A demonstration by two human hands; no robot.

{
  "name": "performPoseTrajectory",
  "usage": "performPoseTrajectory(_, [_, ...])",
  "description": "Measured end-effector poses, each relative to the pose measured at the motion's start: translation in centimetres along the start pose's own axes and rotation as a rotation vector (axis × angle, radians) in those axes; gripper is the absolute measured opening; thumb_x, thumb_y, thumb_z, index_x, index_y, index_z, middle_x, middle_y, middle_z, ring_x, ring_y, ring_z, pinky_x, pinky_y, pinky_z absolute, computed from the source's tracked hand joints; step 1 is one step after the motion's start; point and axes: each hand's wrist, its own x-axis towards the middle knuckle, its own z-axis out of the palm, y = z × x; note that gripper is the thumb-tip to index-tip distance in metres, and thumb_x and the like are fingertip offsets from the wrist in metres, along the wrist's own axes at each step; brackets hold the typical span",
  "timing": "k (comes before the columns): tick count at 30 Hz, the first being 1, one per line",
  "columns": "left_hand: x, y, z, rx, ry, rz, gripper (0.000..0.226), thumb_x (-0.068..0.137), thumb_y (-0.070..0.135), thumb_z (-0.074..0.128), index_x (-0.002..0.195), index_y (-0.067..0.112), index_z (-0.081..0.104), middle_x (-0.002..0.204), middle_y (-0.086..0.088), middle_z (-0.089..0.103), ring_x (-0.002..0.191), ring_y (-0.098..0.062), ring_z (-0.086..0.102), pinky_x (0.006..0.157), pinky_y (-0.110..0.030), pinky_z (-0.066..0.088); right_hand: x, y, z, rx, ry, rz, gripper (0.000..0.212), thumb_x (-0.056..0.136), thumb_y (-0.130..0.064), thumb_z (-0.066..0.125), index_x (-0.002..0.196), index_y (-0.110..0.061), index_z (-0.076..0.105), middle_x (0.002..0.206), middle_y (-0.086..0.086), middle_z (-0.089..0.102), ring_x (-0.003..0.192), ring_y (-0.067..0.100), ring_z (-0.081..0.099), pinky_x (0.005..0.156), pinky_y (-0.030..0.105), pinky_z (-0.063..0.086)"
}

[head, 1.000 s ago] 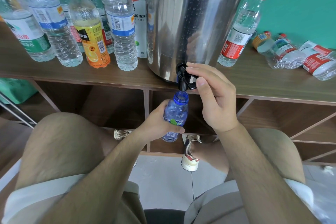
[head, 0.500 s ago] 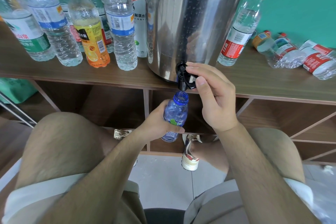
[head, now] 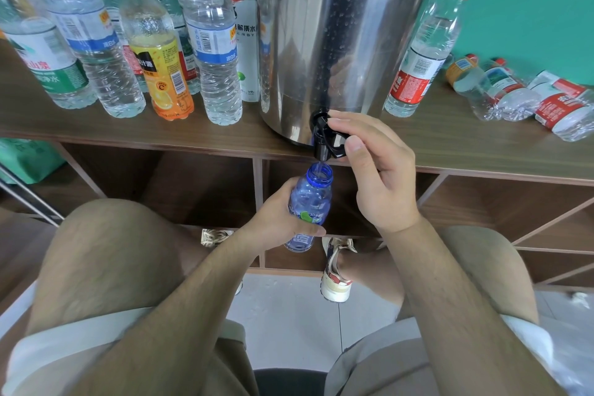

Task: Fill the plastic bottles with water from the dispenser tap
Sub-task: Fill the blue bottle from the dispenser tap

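Note:
A steel water dispenser (head: 337, 35) stands on the wooden shelf (head: 450, 145), its black tap (head: 326, 140) hanging over the front edge. My right hand (head: 379, 167) pinches the tap lever between thumb and fingers. My left hand (head: 279, 219) grips a small blue plastic bottle (head: 310, 202), uncapped, tilted, with its mouth directly under the spout. A thin stream of water runs from the spout into the bottle's mouth.
Several capped bottles stand left of the dispenser, among them a yellow-capped orange one (head: 157, 51). A red-capped bottle (head: 424, 51) stands to the right, and crushed bottles (head: 527, 100) lie at the far right. Below are open shelf compartments, my knees and my shoes.
Both hands and the blue bottle stay where they were. Water is now visibly running into the bottle's mouth.

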Motion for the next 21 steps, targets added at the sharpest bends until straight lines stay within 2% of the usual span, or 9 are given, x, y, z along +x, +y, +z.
performPoseTrajectory(3, [-0.05,0.07,0.0,0.004,0.002,-0.006,0.089,0.068,0.031,0.098,0.129,0.054,0.038,0.112,0.033,0.059,0.101,0.007,0.063,0.071,-0.008,0.048,0.0,0.04,-0.02,-0.006,0.001,-0.005,0.031,0.108,-0.009,0.049,0.124,0.002,0.073,0.131,0.013,0.071,0.13,0.023,0.064,0.109,0.034,0.049])
performPoseTrajectory(6, [-0.09,0.14,0.0,0.004,0.003,-0.015,0.088,0.067,0.032,0.098,0.127,0.056,0.038,0.107,0.04,0.059,0.098,0.016,0.061,0.068,-0.006,0.047,0.01,0.07,-0.05,-0.01,0.001,-0.003,0.031,0.108,-0.009,0.049,0.124,0.002,0.073,0.131,0.012,0.071,0.13,0.022,0.064,0.109,0.033,0.049])
performPoseTrajectory(13, [-0.13,0.05,-0.03,-0.008,-0.006,-0.006,0.089,0.068,0.03,0.098,0.127,0.056,0.038,0.111,0.034,0.06,0.101,0.007,0.063,0.07,-0.008,0.048,-0.03,0.07,0.0,-0.004,0.0,0.006,0.03,0.107,-0.006,0.049,0.123,0.003,0.073,0.13,0.014,0.071,0.13,0.024,0.064,0.109,0.033,0.049])
performPoseTrajectory(17, [-0.06,-0.01,0.05,-0.017,-0.017,0.004,0.09,0.068,0.028,0.098,0.131,0.052,0.038,0.118,0.027,0.061,0.107,-0.001,0.063,0.081,-0.014,0.049,0.01,-0.01,-0.03,-0.002,-0.005,0.007,0.031,0.107,-0.007,0.049,0.124,0.003,0.073,0.131,0.014,0.071,0.13,0.023,0.064,0.108,0.032,0.049])
performPoseTrajectory(21, [-0.05,-0.07,0.04,-0.019,-0.017,0.005,0.091,0.068,0.028,0.098,0.131,0.052,0.038,0.118,0.027,0.061,0.108,-0.002,0.064,0.083,-0.017,0.05,-0.01,-0.02,-0.01,-0.007,-0.004,0.006,0.031,0.108,-0.008,0.049,0.124,0.003,0.073,0.131,0.014,0.071,0.13,0.024,0.064,0.108,0.033,0.049])
